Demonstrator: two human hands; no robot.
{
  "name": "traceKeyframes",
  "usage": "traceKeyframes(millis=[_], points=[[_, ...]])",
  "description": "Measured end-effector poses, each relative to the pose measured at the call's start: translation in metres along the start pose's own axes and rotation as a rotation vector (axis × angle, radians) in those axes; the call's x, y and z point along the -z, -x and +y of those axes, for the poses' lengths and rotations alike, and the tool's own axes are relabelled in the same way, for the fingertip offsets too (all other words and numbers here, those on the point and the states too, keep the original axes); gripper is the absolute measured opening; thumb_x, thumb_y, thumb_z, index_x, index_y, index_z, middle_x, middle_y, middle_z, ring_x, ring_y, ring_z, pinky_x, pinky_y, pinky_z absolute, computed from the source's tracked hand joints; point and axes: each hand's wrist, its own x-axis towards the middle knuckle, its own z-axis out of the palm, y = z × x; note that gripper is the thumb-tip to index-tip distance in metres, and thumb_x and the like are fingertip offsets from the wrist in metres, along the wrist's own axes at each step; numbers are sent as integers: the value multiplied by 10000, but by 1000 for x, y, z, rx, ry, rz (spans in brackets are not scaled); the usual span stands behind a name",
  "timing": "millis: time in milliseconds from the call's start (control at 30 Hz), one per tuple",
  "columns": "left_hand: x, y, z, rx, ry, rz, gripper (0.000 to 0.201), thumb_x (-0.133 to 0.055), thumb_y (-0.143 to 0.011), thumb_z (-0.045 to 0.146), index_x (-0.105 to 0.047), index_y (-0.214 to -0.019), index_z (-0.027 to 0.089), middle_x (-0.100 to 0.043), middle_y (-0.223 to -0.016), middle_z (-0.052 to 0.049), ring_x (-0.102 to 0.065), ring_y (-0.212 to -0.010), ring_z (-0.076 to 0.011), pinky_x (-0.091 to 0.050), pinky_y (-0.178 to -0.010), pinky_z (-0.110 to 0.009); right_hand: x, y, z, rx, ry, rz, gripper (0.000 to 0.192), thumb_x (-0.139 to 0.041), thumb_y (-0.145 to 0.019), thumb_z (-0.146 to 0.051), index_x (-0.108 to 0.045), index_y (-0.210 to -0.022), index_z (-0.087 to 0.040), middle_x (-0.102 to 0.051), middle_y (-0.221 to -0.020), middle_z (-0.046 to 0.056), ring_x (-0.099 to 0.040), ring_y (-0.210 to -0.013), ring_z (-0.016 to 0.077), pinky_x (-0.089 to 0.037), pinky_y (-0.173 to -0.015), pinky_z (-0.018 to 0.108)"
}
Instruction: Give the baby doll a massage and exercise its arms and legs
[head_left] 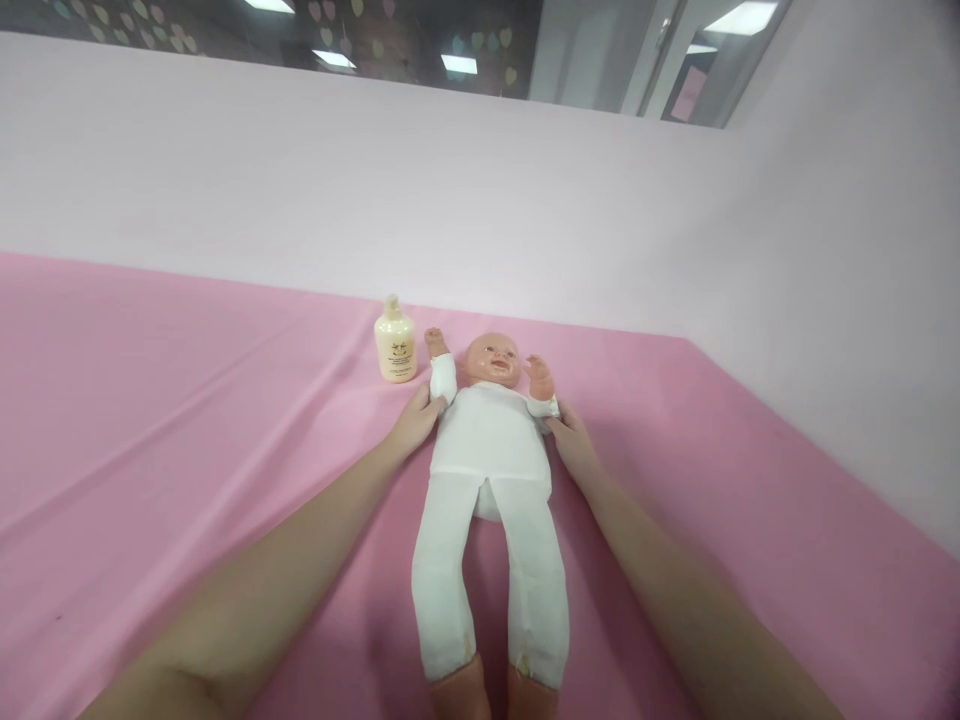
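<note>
A baby doll (491, 430) with a white cloth body lies on its back on the pink sheet, head away from me and feet toward me. Its two arms are bent upward beside its head. My left hand (417, 420) is closed on the doll's arm at the left, thumb over the white cloth. At the other side, my right hand (574, 437) grips the doll's other arm near the elbow. Some of my fingers are hidden behind the doll's arms. The doll's feet run off the bottom edge of the view.
A cream-coloured pump bottle (396, 345) stands upright just left of the doll's raised hand. The pink sheet (187, 400) covers the surface, with creases on the left. Behind rises a white wall (337, 190), which continues along the right. Above it is a window (420, 40) with reflected lights.
</note>
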Motion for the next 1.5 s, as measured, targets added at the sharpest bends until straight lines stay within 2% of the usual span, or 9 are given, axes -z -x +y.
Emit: traceKeyframes(millis=[233,467,733,1500], points=[[0,2,4,9,4,-14,416,-513,-825,384,-542,-1171,155,-620,-1108,-87,-550,-999,-246,-401,-862,-353,1,0,0,4,-3,-12,422,-513,-688,-232,-611,-1099,-233,-665,-1059,19,-579,-966,208,-438,-874,353],[0,0,-1,7,6,-4,400,-515,-824,378,-539,-1155,154,-620,-1103,-89,-549,-1009,-247,-401,-864,-352,1,0,3,1,17,18,415,-508,-741,-268,-589,-1148,-254,-641,-1131,12,-558,-1071,220,-418,-939,374],[0,-1,-3,-5,8,0,403,-517,-825,382,-540,-1159,157,-617,-1124,-94,-546,-1027,-251,-395,-881,-356,2,-5,10,-32,22,48,369,-538,-759,-349,-607,-1106,-244,-653,-1088,14,-576,-1008,217,-436,-897,366],[-1,-3,-8,-30,-12,6,405,-509,-828,395,-542,-1154,157,-620,-1094,-86,-554,-997,-244,-405,-856,-346,1,-3,6,-28,51,64,309,-557,-758,-353,-614,-1037,-234,-657,-1002,14,-573,-927,208,-440,-837,349]])
